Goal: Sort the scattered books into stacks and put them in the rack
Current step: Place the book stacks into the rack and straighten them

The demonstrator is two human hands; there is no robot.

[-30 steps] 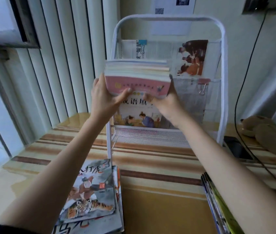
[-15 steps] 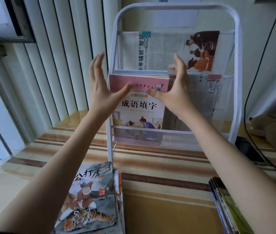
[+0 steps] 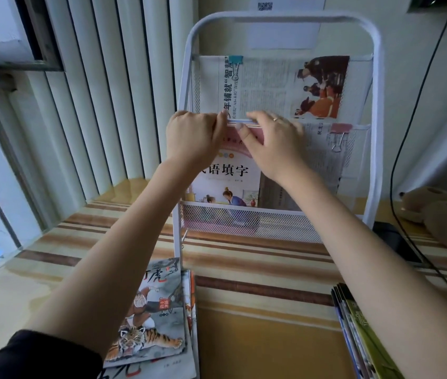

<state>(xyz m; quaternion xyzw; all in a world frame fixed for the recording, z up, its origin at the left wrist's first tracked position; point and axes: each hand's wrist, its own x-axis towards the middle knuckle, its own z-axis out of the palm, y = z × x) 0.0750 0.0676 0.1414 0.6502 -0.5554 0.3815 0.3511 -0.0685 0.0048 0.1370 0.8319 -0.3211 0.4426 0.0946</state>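
Observation:
A stack of pink-covered books (image 3: 230, 184) stands upright in the lower mesh pocket of the white wire rack (image 3: 375, 132). My left hand (image 3: 192, 138) grips the stack's top left corner, fingers curled over the edge. My right hand (image 3: 274, 143) holds the top edge from the right, thumb on the front cover and fingers behind. Another stack with a tiger cover (image 3: 154, 318) lies on the table at the lower left. A third stack of thin books (image 3: 359, 329) lies at the lower right.
Clipped newspapers (image 3: 271, 86) fill the rack's upper pocket and more hang at the lower pocket's right (image 3: 331, 157). A striped tabletop (image 3: 257, 269) carries everything. A plush toy (image 3: 441, 214), a dark phone (image 3: 397, 242) and a black cable (image 3: 397, 160) sit at the right. Window blinds stand at the left.
The stack went from being held above the pocket to standing in it. Both hands opened beside it, then closed on its top edge.

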